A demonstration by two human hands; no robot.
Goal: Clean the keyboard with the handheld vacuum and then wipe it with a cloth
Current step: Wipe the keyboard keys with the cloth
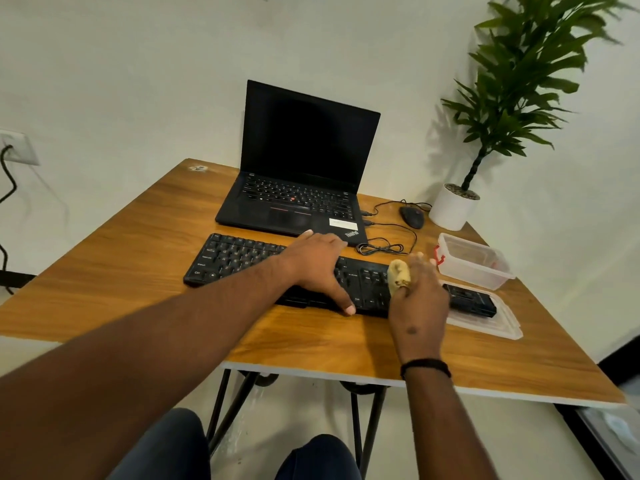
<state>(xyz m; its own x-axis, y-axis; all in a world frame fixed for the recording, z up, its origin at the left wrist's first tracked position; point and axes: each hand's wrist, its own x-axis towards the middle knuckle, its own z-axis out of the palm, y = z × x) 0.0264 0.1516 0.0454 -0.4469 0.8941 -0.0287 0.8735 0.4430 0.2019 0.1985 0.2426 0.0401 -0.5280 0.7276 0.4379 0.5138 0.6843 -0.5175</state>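
A black keyboard (235, 259) lies across the wooden table (138, 271) in front of an open laptop. My left hand (317, 263) rests flat on the keyboard's middle, fingers spread, thumb at its near edge. My right hand (420, 296) hovers over the keyboard's right part and grips a bunched yellow cloth (398, 275). The keyboard's right end (471, 301) lies on a clear plastic lid. No handheld vacuum is in view.
A black laptop (298, 174) stands open behind the keyboard. A wired mouse (411, 216) and coiled cable (381, 247) lie to its right. A clear plastic box (472, 259) and lid (498, 323) sit at the right. A potted plant (453, 206) occupies the far right corner.
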